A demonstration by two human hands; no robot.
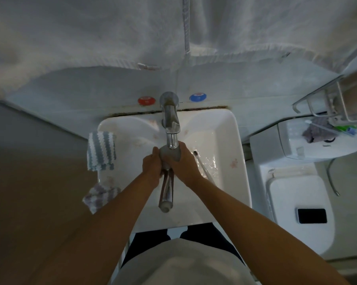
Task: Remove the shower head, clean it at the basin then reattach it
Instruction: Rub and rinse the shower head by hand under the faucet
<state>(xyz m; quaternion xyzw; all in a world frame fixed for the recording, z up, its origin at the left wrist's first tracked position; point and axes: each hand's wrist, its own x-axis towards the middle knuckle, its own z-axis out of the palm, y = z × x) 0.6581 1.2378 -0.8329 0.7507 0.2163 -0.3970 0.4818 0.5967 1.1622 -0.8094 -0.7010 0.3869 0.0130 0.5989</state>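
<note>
Hands meet over the basin, both on the shower head. Left hand curls round the neck where head meets handle, fingers wrapped, thumb up beside the face. Right hand cups the round grey face from the other side, fingers curled over its top edge. Firm grip, both hands.

Shower head sits between the palms, face directly under the tap spout, touching or just below the outlet; cannot tell which. Chrome handle runs from the hands back toward the person, threaded end hanging free over the near part of the bowl.

Right of the right hand: overflow hole, wet glossy patch on the basin floor, and a pale rod-like thing running out from under the right wrist; what it is, unclear.

Left of the left hand: blue-and-white striped cloth draped over the basin rim, and nearer the person a second, greyish striped cloth hanging off the same rim.

Beyond the hands: tap body against the wall, red cap to its left, blue cap to its right. Above them a white towel hangs.

Far right of the hands: toilet with lid shut, a black phone-like object on the lid, and a crumpled cloth on the cistern.
</note>
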